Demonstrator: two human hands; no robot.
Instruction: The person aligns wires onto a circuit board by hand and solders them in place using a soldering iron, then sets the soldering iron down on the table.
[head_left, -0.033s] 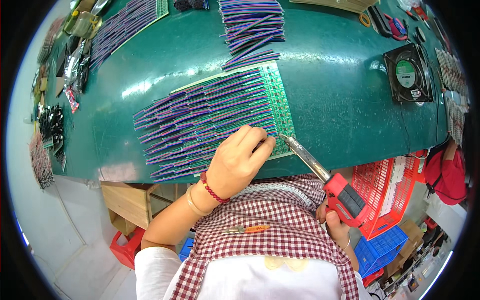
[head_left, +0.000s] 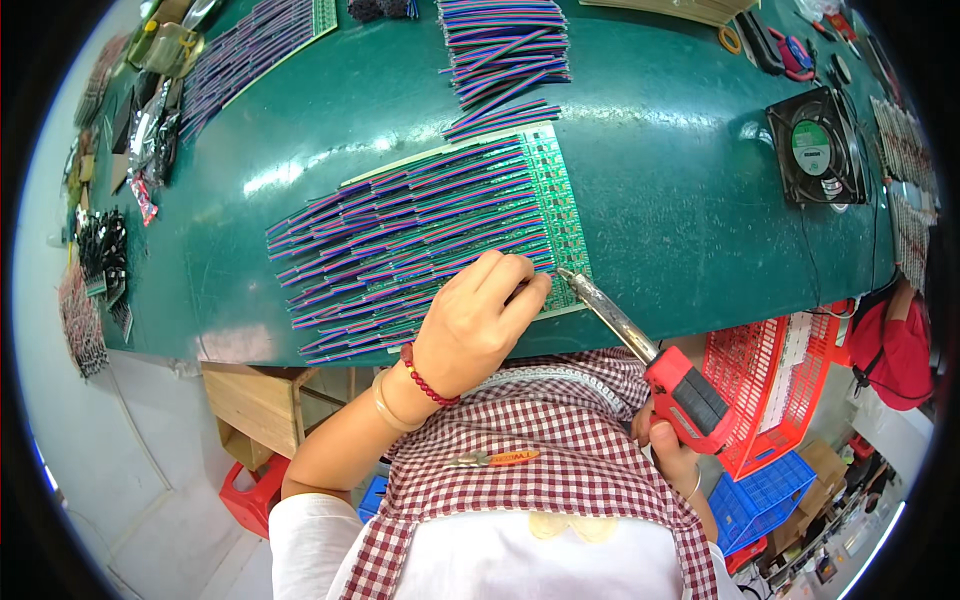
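Note:
My left hand (head_left: 475, 310) rests over the near right part of a green circuit board panel (head_left: 560, 205). Its thumb and fingers are pinched on a ribbon wire at the board, and they hide most of it. Rows of blue, red, green and black ribbon wires (head_left: 410, 215) run leftward from the panel. In my right hand (head_left: 672, 455) is a soldering iron (head_left: 690, 400) with a red and black handle, gripped from below. Its metal tip slants up to the left and meets the panel right beside my left fingertips.
A bundle of ribbon wires (head_left: 505, 45) lies at the back of the green table (head_left: 680, 200). Another wired panel (head_left: 260, 55) is at far left. A black fan (head_left: 815, 147) stands at right. Tweezers-like pliers (head_left: 495, 458) lie on my checked apron. A red basket (head_left: 765, 390) is below the table's edge.

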